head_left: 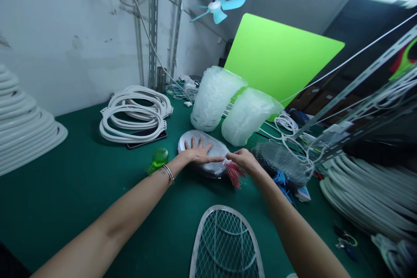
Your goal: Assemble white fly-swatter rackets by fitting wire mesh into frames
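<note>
A stack of oval silver mesh sheets lies on the green table, with a bundle of red wires coming out at its right end. My left hand presses flat on top of the stack, fingers spread. At the stack's right edge, beside the red wires, my right hand is closed in a pinch on the mesh edge; its fingertips are partly hidden. Nearer to me lies an oval frame with a diamond mesh, cut off by the bottom of the view.
Left of the stack are a green ball-like object and white oval rings on a dark phone-like slab. Two stacks of clear plastic pieces stand behind. Dark mesh with blue wires lies right. White ring piles flank the table.
</note>
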The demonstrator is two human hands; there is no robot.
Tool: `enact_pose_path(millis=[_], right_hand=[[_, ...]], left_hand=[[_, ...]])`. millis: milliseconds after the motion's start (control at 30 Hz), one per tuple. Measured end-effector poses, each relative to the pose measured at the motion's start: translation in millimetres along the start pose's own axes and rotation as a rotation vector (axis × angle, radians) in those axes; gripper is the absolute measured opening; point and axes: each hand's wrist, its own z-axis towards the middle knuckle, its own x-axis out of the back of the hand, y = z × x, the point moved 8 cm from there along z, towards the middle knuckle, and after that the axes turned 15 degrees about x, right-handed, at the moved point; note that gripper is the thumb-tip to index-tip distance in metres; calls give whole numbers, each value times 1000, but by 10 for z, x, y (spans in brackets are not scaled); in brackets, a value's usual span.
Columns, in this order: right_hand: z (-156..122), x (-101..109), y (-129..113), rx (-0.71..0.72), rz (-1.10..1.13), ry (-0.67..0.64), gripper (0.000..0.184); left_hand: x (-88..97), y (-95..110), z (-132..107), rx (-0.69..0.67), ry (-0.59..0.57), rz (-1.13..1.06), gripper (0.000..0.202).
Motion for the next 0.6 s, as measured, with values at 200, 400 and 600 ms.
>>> enact_pose_path(millis=[200,400,600], right_hand=[[-10,-103,54,-29,56,-78,30],[-103,-45,68,-2,227,39,30],[-25,-105,-148,4,539,12,26]], left_hand=[[58,25,-77,-36,-28,11,117],[159,27,-190,-38,-75,-25,107],[187,44,-222,-58,-28,-25,108]])
